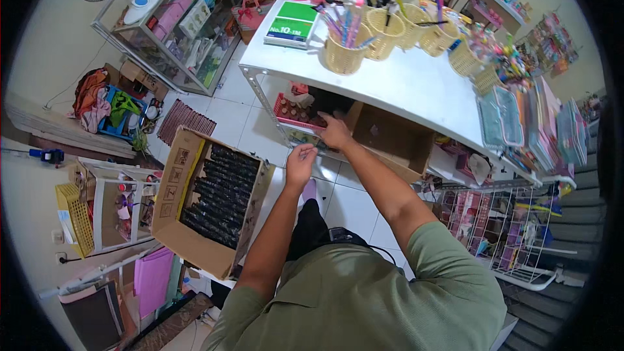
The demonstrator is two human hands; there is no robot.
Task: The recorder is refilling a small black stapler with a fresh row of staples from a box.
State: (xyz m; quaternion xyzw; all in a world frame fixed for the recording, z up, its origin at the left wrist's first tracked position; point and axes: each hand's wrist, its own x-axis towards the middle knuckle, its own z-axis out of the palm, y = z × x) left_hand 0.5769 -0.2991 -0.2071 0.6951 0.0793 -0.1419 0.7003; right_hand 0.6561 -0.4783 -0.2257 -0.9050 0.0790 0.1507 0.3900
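Observation:
My right hand (335, 131) reaches to the lower shelf of a white table (390, 90), at the right end of a pink plastic basket (312, 124) that holds several small capped bottles (295, 107). Whether its fingers grip anything cannot be told. Close by on the left, my left hand (301, 163) hovers in front of the shelf with its fingers curled; no held thing can be made out. Right of the basket stands an open cardboard box (390, 139), with a dark thing behind my right hand. Another open cardboard box (195, 248) at the left holds rows of black wrapped items (222, 195).
Woven baskets (345, 58) of pens and a stack of green-covered packs (290, 24) stand on the table. A glass display case (170, 53) is at the upper left, a white wire rack (502, 239) at the right. A slatted mat (185, 121) lies on the tiled floor.

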